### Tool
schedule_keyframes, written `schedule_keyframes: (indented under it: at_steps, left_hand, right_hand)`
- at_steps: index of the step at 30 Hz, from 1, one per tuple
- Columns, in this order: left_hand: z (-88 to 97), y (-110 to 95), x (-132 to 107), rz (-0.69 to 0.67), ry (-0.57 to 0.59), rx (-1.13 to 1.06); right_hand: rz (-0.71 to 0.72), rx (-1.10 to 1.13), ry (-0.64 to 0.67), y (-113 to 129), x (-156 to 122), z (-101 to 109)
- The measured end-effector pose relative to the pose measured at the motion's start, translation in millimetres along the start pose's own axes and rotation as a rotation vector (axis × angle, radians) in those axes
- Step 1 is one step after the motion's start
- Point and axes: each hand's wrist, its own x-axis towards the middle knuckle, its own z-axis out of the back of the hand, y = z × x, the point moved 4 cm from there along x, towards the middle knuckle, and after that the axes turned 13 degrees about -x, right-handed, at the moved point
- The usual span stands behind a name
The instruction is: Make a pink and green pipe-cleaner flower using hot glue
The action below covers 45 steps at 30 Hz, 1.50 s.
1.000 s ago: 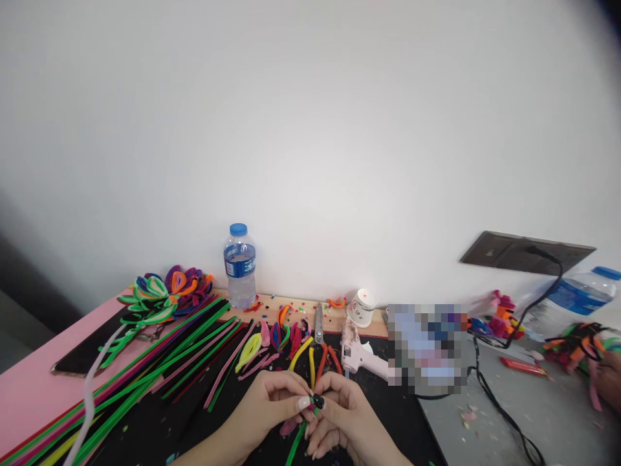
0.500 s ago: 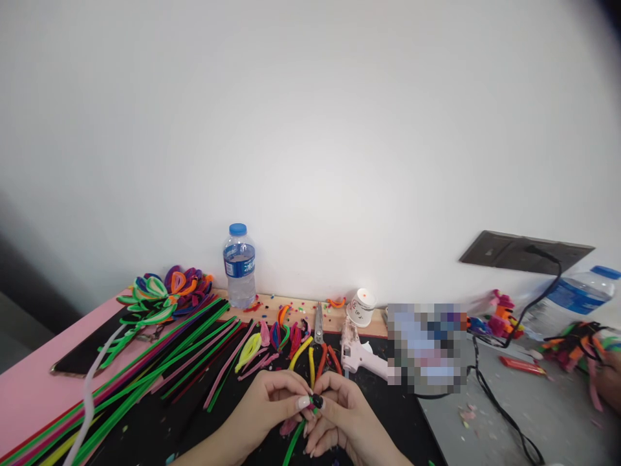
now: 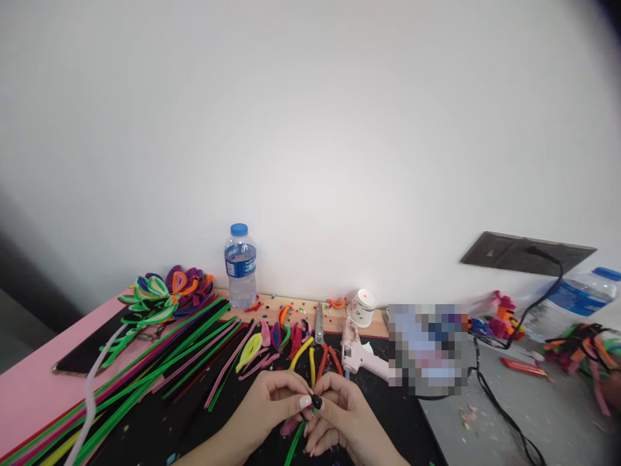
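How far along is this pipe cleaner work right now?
Done: finished looped flowers lie piled at the far left. In hand: left hand and right hand pinch a green pipe cleaner together. Left: many straight pipe cleaners and small folded petals lie unused on the black mat.

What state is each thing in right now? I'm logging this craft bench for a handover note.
left hand: pinching the green pipe cleaner
right hand: pinching the same stem
water bottle: upright, capped
scissors: lying closed
glue gun: lying on its side
paper cup: tipped over
cable: plugged into the wall socket
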Motion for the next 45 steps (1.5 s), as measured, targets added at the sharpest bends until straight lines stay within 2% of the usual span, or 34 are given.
schedule_keyframes:
  at_steps: [7,13,18,25,34,40,45]
  left_hand:
    - [-1.3,-1.5,-0.4,0.007,0.007,0.002]
    - [1.6,-2.7,-1.0,0.067,-0.095,0.006]
    - [1.6,0.1,-1.6,0.097,-0.113,0.027]
    - [-4.8,-1.7,-3.2,0.080,-0.037,0.041]
    - [-2.1,-4.3,-6.3,0.028,0.090,0.047]
    - [-3.3,-6.3,-9.2,-0.019,0.005,0.291]
    - [-7.8,-16.1,-12.2,-0.182,0.046,0.583]
  right_hand:
    - [0.006,-0.017,0.005,-1.3,-0.8,-1.8]
    - [0.031,-0.057,-0.019,1.3,-1.0,-3.1]
    - [0.050,-0.184,-0.055,3.4,0.6,-1.8]
    - [0.081,-0.250,-0.118,5.7,0.7,1.3]
    - [0.127,-0.291,-0.136,5.4,0.7,4.1]
    - [0.111,-0.352,-0.125,5.3,-0.4,3.6]
    - [0.158,-0.481,-0.075,5.8,-3.0,0.2]
